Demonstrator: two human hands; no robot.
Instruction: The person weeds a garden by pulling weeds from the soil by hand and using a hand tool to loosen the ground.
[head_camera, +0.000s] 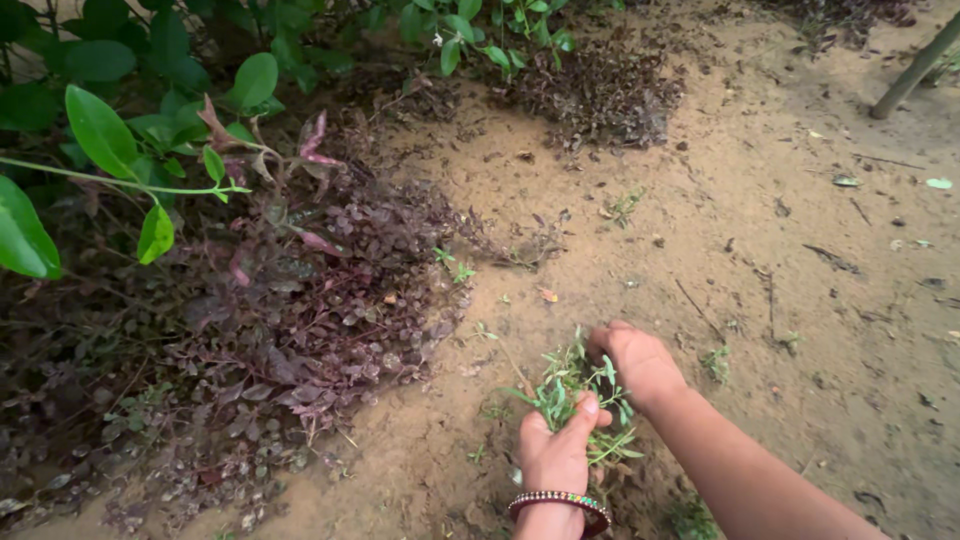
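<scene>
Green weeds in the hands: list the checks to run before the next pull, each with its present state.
1. Left hand has hold of the bunch of green weeds: ok, thumb pressed over the stems.
2. Right hand down at the sandy ground, fingers closed: ok; what they grip, cannot tell.
3. Roots free of the soil: cannot tell, hidden under the hands.
4. Purple-leaved ground cover apart from both hands: ok, it lies to the left.
5. Beaded bracelet clear of the stems: ok.
6. More small green sprouts near the right hand: ok, visible.
</scene>
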